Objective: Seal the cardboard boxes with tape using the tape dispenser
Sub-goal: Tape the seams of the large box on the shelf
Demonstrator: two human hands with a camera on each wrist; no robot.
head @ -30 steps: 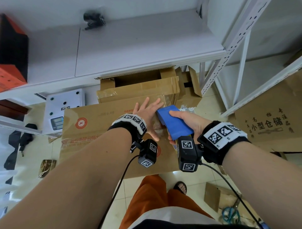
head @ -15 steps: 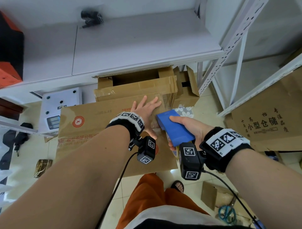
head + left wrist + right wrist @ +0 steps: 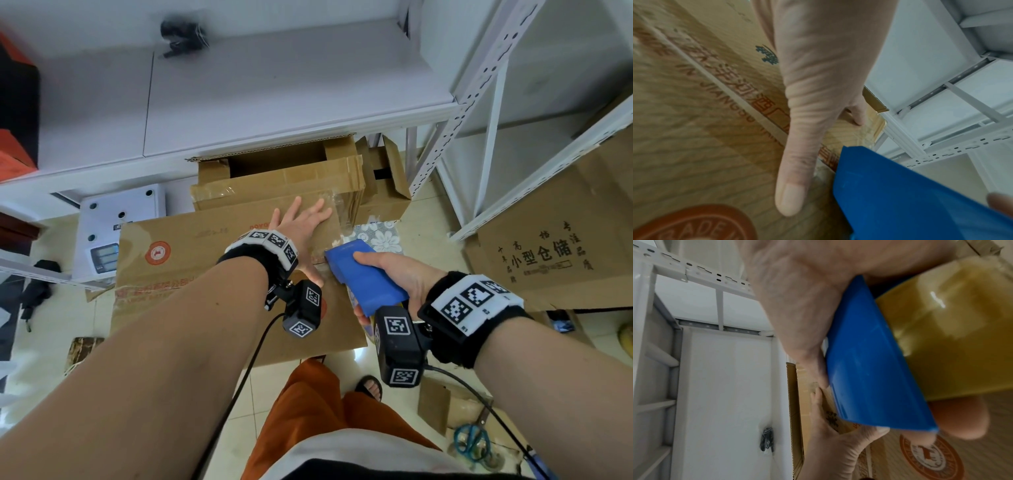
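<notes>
A large brown cardboard box with red print lies in front of me, its flaps closed. My left hand presses flat on the box top near its right end, fingers straight and spread. My right hand grips a blue tape dispenser with a roll of tan tape in it. The dispenser's front edge sits on the box seam beside my left thumb. Clear tape shines on the box's far right end.
A white metal shelf overhangs an open box behind the big one. More cardboard boxes stand at right. A white scale sits at left. Blue scissors lie on the tiled floor near my foot.
My right hand has drawn the dispenser toward me along the box seam. My left hand has stayed pressed flat on the box top.
</notes>
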